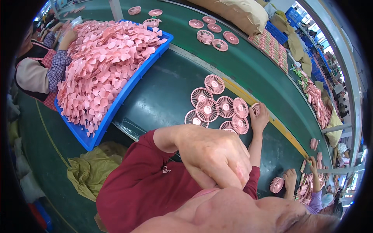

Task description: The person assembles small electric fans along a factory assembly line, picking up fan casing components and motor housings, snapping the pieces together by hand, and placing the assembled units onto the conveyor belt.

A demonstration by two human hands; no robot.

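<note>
Close in front, my left hand (pixel 217 155) is raised in a closed fist; whatever its curled fingers hold, if anything, is hidden. Beyond it on the dark green worktop, my right hand (pixel 260 119) grips the edge of a round pink fan grille (pixel 256 109), partly covered by the fingers. Left of that hand lies a loose cluster of several more round grilles with radial slots, among them one overlapping grille (pixel 207 110) and one at the far side (pixel 214 84). My left hand partly hides the nearest grilles.
A blue tray (pixel 155 58) heaped with pink fan blades (pixel 105 66) stands at left, beside a co-worker's arm (pixel 58 66). Behind a yellow-marked edge (pixel 244 93) runs a green conveyor (pixel 175 29) carrying pink parts. Other people's hands (pixel 290 180) work at right, near a pink part (pixel 276 185).
</note>
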